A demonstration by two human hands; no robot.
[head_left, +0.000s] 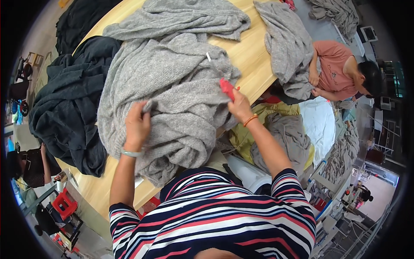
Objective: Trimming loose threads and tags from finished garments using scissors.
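The left hand [137, 127] pinches a fold of the heaped gray knit cloth [168, 77] on a pale wooden surface [254, 58]. The right hand [240, 107] grips a small red object [226, 88] at the heap's right side. A dark cloth [69, 105] lies to its left; farther right, a person in a salmon shirt [334, 64] handles another gray piece [288, 45].

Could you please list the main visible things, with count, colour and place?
Table: one, light wood, centre.
Knitted heaps: three, grey, on the table.
Dark cloth: count unclear, blackish, left.
Sheet: one, yellow, right of centre.
Stool: one, red, lower left.
Other people: at least three, one in pink, left and right.
Small object: one, pinkish red, in right hand.
Left hand: one, pale bracelet, on the nearest heap.
Right hand: one, orange bracelet, at that heap's right side.
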